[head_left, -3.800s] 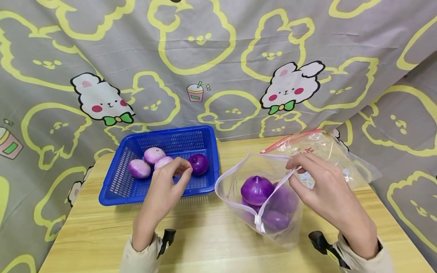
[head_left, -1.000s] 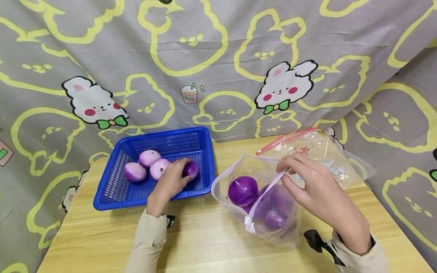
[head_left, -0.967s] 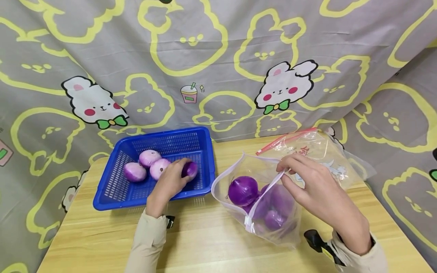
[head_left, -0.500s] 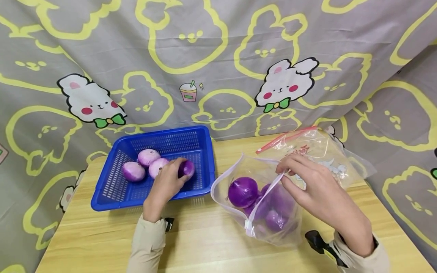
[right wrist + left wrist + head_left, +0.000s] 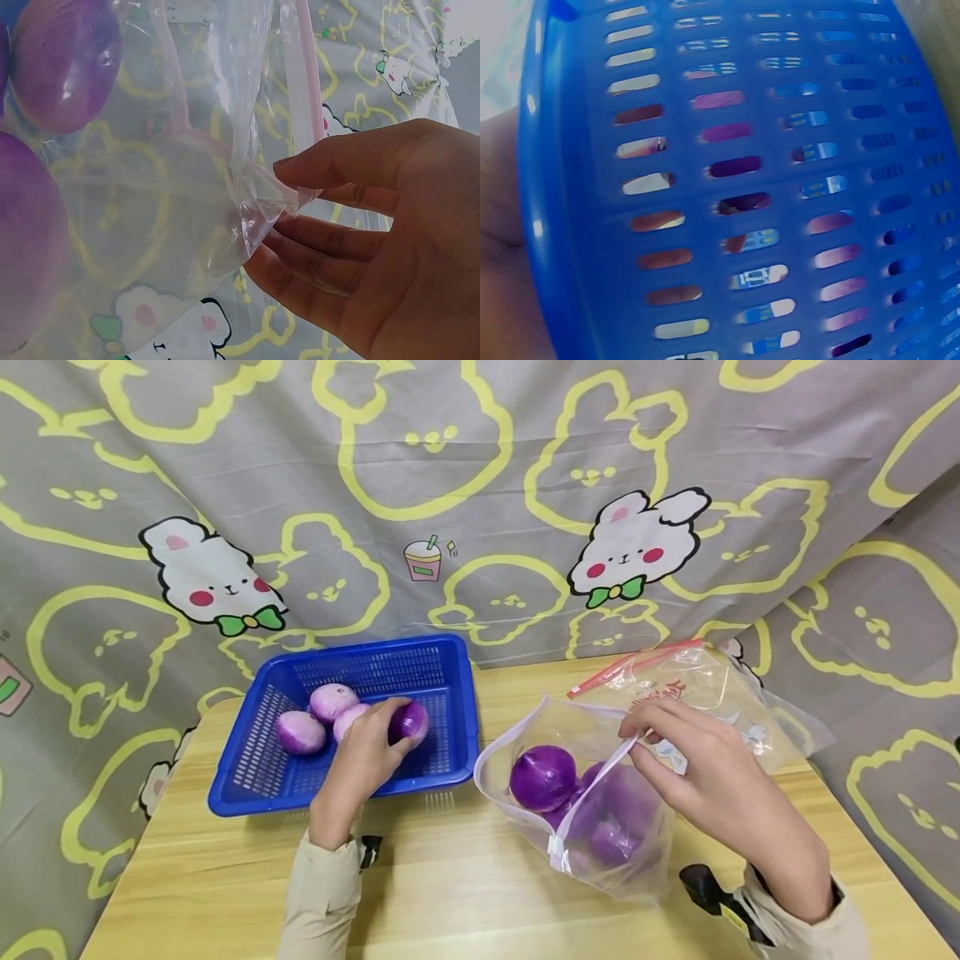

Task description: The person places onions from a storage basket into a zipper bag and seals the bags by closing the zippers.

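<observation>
My left hand reaches over the near rim of the blue plastic basket and grips a dark purple onion, fingers and thumb round it. Left of it in the basket lie three paler purple-white onions, one partly behind the hand. The basket's slotted wall fills the left wrist view and hides most of that hand. My right hand pinches the rim of a clear zip bag, holding its mouth wide. Several purple onions sit inside the bag. The right wrist view shows the thumb and fingers on its edge.
A second clear bag with a red zip strip lies flat at the back right of the wooden table. A grey curtain with cartoon prints hangs right behind the table. The white zip slider is at the bag's near side.
My left hand, holding nothing above the basket 3.8 seconds ago, has gone down and gripped the dark onion, which has tilted slightly. The top onion in the bag has shifted; my right hand keeps its pinch.
</observation>
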`<state>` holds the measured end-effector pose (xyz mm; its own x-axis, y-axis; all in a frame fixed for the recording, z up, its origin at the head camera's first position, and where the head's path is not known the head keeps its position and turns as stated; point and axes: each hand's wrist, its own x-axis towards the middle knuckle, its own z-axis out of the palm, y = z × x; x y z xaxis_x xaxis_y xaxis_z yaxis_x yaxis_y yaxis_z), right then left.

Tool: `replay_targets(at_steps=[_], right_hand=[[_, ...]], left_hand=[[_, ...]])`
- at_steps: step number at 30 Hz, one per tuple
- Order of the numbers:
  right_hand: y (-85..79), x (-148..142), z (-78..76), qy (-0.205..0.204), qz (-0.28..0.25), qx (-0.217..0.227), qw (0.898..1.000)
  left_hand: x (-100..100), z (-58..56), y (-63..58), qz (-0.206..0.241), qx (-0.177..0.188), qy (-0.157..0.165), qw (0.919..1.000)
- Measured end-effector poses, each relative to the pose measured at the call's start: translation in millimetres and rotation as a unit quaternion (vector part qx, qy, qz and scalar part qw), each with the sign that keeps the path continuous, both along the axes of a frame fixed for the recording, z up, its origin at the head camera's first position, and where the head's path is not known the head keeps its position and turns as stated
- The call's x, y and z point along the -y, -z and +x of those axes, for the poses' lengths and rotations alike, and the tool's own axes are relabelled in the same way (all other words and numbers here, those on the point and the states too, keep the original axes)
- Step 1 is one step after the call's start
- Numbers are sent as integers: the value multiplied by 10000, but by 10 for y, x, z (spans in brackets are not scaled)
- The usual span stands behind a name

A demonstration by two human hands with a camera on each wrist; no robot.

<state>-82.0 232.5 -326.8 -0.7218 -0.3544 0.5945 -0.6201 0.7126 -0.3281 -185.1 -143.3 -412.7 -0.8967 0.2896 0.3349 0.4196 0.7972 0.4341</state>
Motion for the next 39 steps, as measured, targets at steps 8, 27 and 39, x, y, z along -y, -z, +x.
replay_targets(at_steps=[8,27,39], right_hand=[[-1,-3,-5,-10,10,22,10000],[2,15,-9,-31,7,0,10000],[0,35,-8,-9,40,-40,10000]], left_hand=[[4,31,-71,156,-19,51,9999],[15,106,-187,344,-138,29,9993],[-35,241,-366,503,-383,114,9979]])
